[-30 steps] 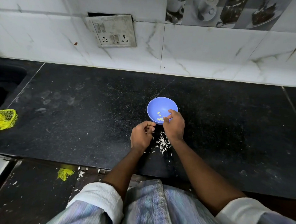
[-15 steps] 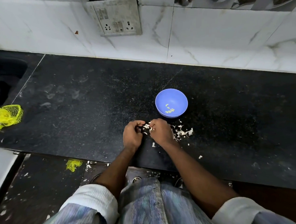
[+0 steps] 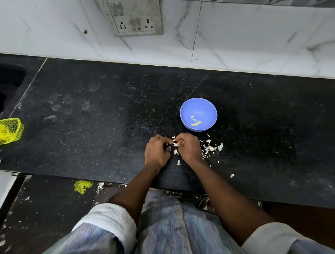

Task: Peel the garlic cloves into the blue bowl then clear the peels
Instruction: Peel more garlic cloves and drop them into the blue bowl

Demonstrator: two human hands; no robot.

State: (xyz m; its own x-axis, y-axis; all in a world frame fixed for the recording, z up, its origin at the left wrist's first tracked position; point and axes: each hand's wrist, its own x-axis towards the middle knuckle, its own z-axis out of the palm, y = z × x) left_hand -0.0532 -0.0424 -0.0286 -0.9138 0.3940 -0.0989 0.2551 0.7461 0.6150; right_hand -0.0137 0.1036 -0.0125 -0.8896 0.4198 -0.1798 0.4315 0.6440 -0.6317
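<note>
Peeling garlic on the black counter (image 3: pixel 104 123)
Left hand (image 3: pixel 157 152) and right hand (image 3: pixel 189 147), fingers curled, pinch a garlic clove (image 3: pixel 175 144) at 6 o'clock of the blue bowl (image 3: pixel 198 109).

Black countertop (image 3: pixel 104 113), speckled with fine pale flecks. Periwinkle-blue bowl (image 3: pixel 198 111) with pale yellow peeled cloves (image 3: pixel 196 123) inside. White, papery peels (image 3: pixel 212 148) scattered just beside it. Bright yellow mesh netting (image 3: pixel 5 130) at the counter's left edge; another yellow scrap (image 3: pixel 82 186) on the dark floor (image 3: pixel 46 207), itself dotted with white bits. White wall tiles (image 3: pixel 256 38) veined in grey like marble. Dull grey, smudged socket plate (image 3: pixel 133 12). White rolled cuffs (image 3: pixel 108 221) on a faded blue-violet streaked shirt (image 3: pixel 175 235).
</note>
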